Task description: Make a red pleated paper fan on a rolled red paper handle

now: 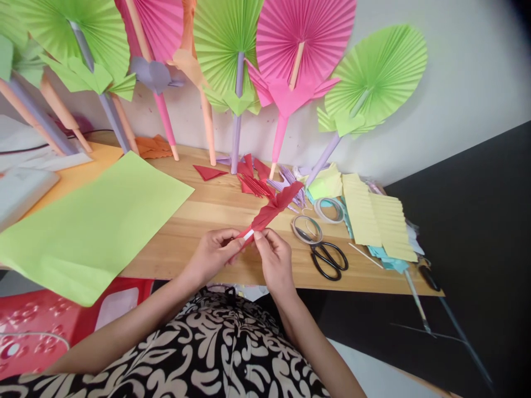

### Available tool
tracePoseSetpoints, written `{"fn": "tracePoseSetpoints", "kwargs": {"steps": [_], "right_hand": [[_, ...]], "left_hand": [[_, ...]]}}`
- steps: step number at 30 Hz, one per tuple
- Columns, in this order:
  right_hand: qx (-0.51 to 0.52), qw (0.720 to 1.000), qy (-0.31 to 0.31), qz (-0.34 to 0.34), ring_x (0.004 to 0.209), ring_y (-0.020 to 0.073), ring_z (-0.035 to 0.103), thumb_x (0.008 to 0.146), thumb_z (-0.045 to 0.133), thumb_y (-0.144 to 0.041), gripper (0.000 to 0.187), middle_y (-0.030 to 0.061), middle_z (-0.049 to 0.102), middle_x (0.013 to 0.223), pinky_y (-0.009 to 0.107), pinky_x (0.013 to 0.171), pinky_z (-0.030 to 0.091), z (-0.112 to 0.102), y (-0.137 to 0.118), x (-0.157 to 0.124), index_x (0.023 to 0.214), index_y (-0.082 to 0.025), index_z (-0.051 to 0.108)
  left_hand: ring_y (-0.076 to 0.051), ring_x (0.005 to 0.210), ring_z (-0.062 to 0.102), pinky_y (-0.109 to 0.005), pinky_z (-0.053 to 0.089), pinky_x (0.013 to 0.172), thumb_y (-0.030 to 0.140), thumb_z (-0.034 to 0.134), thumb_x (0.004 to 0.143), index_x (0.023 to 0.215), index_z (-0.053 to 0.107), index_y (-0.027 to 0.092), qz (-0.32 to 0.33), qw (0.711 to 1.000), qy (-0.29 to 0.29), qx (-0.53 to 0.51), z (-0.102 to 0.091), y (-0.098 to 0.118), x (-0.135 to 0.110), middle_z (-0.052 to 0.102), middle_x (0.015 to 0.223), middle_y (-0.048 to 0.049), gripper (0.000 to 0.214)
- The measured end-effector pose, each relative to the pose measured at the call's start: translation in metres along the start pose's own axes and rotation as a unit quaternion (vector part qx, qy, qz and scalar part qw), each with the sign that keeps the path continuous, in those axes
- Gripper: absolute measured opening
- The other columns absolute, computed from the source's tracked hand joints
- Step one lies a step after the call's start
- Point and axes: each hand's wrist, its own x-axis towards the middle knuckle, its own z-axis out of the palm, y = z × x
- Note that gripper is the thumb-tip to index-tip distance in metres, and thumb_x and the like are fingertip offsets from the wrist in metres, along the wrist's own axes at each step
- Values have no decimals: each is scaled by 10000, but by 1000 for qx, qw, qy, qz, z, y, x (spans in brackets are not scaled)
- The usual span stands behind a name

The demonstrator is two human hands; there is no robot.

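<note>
A folded red paper piece is held between my two hands above the front of the table, its pleated end pointing up to the right. My left hand pinches its lower left end with thumb and fingers. My right hand pinches the same end from the right, thumb at the edge. Between the thumbs a short white strip shows on the red paper. Black-handled scissors lie right of my right hand, touching or very near a tape roll.
Paper fans on rolled handles lean along the wall. A green sheet overhangs the table's front left. Red scraps lie behind my hands. A second tape roll and pleated yellow paper are on the right. A red stool stands below left.
</note>
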Motion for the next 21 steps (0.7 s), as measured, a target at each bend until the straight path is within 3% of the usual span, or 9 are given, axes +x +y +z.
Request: {"fn": "tracePoseSetpoints", "kwargs": {"steps": [9,14,18,21], "right_hand": [[-34,998,28,-46,634,125,501,927,515,-415,313,-21,563,654,242,607,391,-8,1,1,727,-188,596],[-67,995,37,-56,630,133,551,942,496,-415,358,8,632,670,250,614,418,-12,5,0,712,-176,632],[-46,998,34,-30,629,132,582,927,518,-418,337,27,690,722,254,626,449,-14,12,-1,743,-170,654],[-23,999,25,-20,641,136,602,918,530,-416,325,32,705,740,259,637,466,-13,16,-2,757,-170,669]], "left_hand": [[-85,539,493,-209,393,534,414,622,837,1007,709,164,-21,999,-47,-14,-10,-7,-1,666,735,-14,315],[-164,807,625,-272,479,729,310,627,855,1058,716,175,131,987,-3,95,-14,-12,2,710,962,-71,260],[-172,872,642,-272,484,766,221,601,877,1078,688,185,244,941,68,227,-14,-11,2,691,947,-62,222],[-162,885,644,-264,486,778,178,588,883,1068,648,198,288,910,84,286,-12,-12,1,675,954,-47,196]]}}
